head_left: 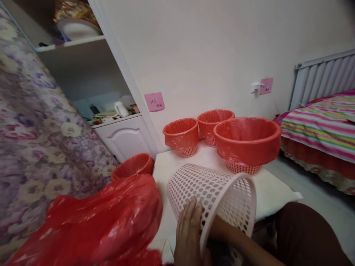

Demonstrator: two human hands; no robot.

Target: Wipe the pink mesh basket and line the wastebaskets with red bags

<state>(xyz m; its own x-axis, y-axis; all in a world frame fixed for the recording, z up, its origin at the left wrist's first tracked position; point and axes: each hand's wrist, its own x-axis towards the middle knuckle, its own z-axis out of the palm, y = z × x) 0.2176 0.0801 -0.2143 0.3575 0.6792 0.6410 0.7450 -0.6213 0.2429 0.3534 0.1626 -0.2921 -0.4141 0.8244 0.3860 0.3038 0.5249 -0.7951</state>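
A pale pink perforated basket (213, 192) lies tilted on its side over the near edge of a white table (274, 192), with its mouth toward me. My left hand (188, 232) holds it at the rim, fingers together and pressed on the outer wall. My right forearm (238, 240) reaches in from the lower right to the basket's mouth. The rim hides that hand. A crumpled red plastic bag (105, 221) bulges just left of my left hand.
Three baskets lined with red bags stand at the table's back: a small one (181, 136), a middle one (215, 123) and a large one (248, 142). Another red basket (133, 166) sits lower left. A floral cloth (33, 140), white cabinet (124, 136), striped bed (318, 125) and radiator (324, 77) surround it.
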